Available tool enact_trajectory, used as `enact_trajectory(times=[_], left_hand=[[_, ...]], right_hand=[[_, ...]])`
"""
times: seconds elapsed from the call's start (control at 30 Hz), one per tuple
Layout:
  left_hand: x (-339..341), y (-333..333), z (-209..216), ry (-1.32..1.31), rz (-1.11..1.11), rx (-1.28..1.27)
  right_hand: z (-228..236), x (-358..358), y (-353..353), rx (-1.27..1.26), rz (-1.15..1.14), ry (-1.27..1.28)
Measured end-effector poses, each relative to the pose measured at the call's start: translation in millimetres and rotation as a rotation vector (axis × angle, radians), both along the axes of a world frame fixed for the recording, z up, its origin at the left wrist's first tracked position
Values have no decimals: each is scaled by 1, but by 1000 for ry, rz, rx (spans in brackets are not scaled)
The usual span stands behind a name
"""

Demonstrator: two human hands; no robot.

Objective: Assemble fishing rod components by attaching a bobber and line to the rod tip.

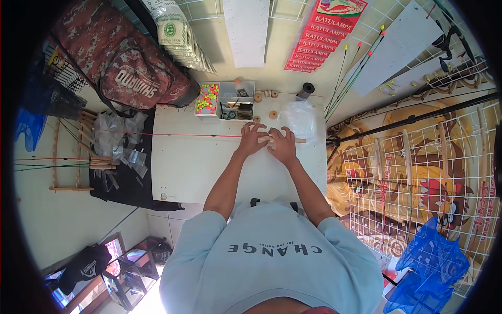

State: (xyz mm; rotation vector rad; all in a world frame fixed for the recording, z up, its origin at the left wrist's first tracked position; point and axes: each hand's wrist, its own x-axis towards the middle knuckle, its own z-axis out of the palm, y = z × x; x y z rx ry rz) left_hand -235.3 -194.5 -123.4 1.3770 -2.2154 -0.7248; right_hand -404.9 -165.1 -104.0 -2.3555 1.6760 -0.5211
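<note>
A thin red fishing rod (pixel 198 135) lies crosswise above the white table (pixel 198 170), its tip running out to the left and its pale wooden handle (pixel 300 140) to the right. My left hand (pixel 251 139) is closed round it, near where the red shaft meets the handle. Close beside it, my right hand (pixel 283 145) pinches the handle with bent fingers. Something small and pale shows between the two hands; I cannot make out what it is. Small wooden spools (pixel 273 114) stand just beyond my fingers.
At the table's back sit a divided organizer box (pixel 236 86) with bright beads, a dark roll (pixel 305 91) and clear plastic bags (pixel 299 119). A camouflage bag (pixel 130 73) leans at the back left. More rods with wooden handles (pixel 103 163) lie left; a white wire grid (pixel 418 172) stands right.
</note>
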Motion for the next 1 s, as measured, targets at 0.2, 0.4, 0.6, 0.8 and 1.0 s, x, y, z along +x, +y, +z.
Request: enact_trajectory(times=[0.2,0.4,0.6,0.8,1.0], left_hand=[[-9,-10,11,-56,-11,121],[-10,-19,17,-83,-21,220],[-16,-19,28,-106,-47,187],[-25,-10,40,-50,-15,17],[-18,-18,47,-21,4,-37]], right_hand=[[13,-1,-4,-64,-52,101],[23,1,-3,-127,-86,149],[9,-12,-9,-163,-20,70],[17,-17,-16,-233,3,37],[28,-20,-20,-271,40,98]])
